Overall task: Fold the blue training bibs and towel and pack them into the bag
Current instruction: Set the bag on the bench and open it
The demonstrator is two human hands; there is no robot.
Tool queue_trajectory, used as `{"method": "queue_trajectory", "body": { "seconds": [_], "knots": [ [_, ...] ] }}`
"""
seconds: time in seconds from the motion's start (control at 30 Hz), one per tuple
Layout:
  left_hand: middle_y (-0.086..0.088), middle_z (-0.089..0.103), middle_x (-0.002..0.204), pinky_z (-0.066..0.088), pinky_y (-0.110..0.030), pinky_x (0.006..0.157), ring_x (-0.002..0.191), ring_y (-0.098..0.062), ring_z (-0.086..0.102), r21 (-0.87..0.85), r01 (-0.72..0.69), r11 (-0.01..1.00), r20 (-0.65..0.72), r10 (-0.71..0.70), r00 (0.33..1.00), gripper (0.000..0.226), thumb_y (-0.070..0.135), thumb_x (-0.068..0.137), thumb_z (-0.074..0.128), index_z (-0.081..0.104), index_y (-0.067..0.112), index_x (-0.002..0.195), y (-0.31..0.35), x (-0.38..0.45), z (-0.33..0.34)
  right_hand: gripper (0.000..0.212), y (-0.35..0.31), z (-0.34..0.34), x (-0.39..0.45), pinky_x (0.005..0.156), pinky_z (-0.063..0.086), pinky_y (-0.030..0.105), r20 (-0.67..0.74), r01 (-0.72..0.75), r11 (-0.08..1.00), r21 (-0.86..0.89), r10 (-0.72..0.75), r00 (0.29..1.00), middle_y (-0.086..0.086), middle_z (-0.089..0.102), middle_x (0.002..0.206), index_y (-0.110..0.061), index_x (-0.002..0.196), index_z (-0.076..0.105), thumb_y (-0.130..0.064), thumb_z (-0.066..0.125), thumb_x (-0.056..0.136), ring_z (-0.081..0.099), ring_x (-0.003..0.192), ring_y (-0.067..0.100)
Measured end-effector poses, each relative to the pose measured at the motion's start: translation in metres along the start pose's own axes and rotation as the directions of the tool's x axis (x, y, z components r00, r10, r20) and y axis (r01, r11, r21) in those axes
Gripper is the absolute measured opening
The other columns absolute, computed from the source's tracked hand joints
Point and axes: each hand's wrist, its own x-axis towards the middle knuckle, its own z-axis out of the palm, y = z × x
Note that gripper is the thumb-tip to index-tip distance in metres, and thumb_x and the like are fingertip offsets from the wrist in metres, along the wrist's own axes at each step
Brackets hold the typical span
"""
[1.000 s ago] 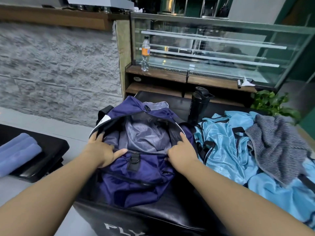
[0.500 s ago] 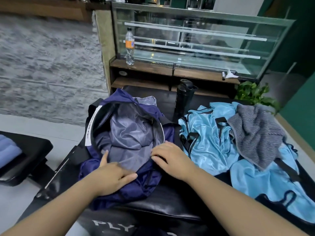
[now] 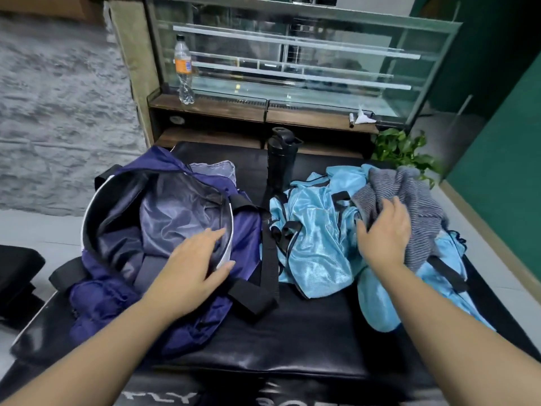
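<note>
From my remote seat, the job looked barely begun. On the left of the black padded bench [image 3: 292, 332], the navy bag [image 3: 164, 230] lay unzipped with its mouth gaping, and I saw only grey lining inside, nothing packed. My left hand [image 3: 194, 269] rested at the bag's near rim, fingers fairly straight and spread, the thumb lying across the white-edged lip; it pressed the opening down and gripped nothing that I could make out. A dark shaker bottle [image 3: 279, 159] stood behind, between bag and laundry. Further right, the blue training bibs [image 3: 316, 247] lay crumpled and unfolded just beside the bag. The striped grey towel [image 3: 421, 206] sat bunched on top of them. My right hand [image 3: 383, 232] lay flat on the towel's near edge, fingers extended, touching but not yet pinching. All the folding and packing remained, I judged.
</note>
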Motion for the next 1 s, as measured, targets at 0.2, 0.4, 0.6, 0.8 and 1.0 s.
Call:
{"method": "queue_trajectory", "body": {
  "seconds": [0.2, 0.4, 0.6, 0.8, 1.0],
  "knots": [
    [0.022, 0.013, 0.154, -0.015, -0.035, 0.114, 0.143, 0.000, -0.011, 0.064, -0.002, 0.998, 0.117, -0.005, 0.993, 0.076, 0.068, 0.081, 0.013, 0.021, 0.035, 0.149, 0.026, 0.026, 0.042, 0.105, 0.039, -0.016, 0.037, 0.107, 0.031, 0.051, 0.131, -0.315, 0.946, 0.076, 0.303, 0.944, 0.017, 0.011, 0.158, -0.009, 0.152, -0.003, -0.041, 0.070, 0.084, 0.024, 0.141, 0.037],
    [0.028, 0.020, 0.148, -0.015, -0.034, 0.115, 0.142, 0.007, -0.012, 0.075, -0.052, 0.996, 0.178, 0.038, 0.983, 0.070, 0.068, 0.088, 0.013, 0.022, 0.035, 0.149, 0.005, 0.029, 0.071, 0.030, 0.056, -0.002, 0.053, 0.088, 0.044, 0.045, 0.230, -0.374, 0.913, 0.162, 0.334, 0.914, 0.024, 0.060, 0.097, 0.004, 0.100, 0.053, -0.025, 0.061, 0.093, 0.056, 0.098, 0.039],
    [0.028, 0.004, 0.147, -0.018, -0.025, 0.114, 0.140, 0.009, -0.014, 0.012, -0.048, 0.999, 0.204, 0.045, 0.978, 0.075, 0.076, 0.084, -0.001, 0.009, 0.038, 0.148, -0.002, 0.024, 0.083, 0.016, 0.038, -0.016, 0.053, 0.089, 0.037, 0.035, -0.179, -0.243, 0.871, 0.427, 0.345, 0.921, 0.023, 0.049, 0.116, -0.001, 0.102, 0.057, -0.007, 0.047, 0.092, 0.049, 0.103, 0.033],
    [0.035, -0.005, 0.144, -0.014, -0.020, 0.113, 0.141, 0.009, -0.009, -0.062, -0.029, 0.998, 0.141, 0.038, 0.989, 0.072, 0.075, 0.085, 0.004, 0.014, 0.040, 0.147, -0.006, 0.021, 0.088, 0.032, -0.046, -0.042, 0.066, 0.092, 0.020, 0.000, -0.282, 0.169, 0.836, 0.522, -0.017, 0.959, 0.001, 0.038, 0.115, -0.003, 0.115, 0.058, 0.007, 0.042, 0.089, 0.037, 0.105, 0.005],
    [0.031, 0.008, 0.153, -0.001, -0.024, 0.116, 0.145, 0.001, 0.001, -0.108, -0.045, 0.993, 0.109, 0.056, 0.992, 0.066, 0.066, 0.093, 0.021, 0.018, 0.034, 0.151, -0.013, 0.018, 0.092, 0.040, -0.134, -0.035, 0.077, 0.091, 0.029, 0.003, -0.182, 0.290, 0.712, 0.640, -0.227, 0.957, 0.003, 0.049, 0.121, -0.007, 0.123, 0.056, 0.006, 0.039, 0.089, 0.040, 0.103, 0.001]
  ]
}}
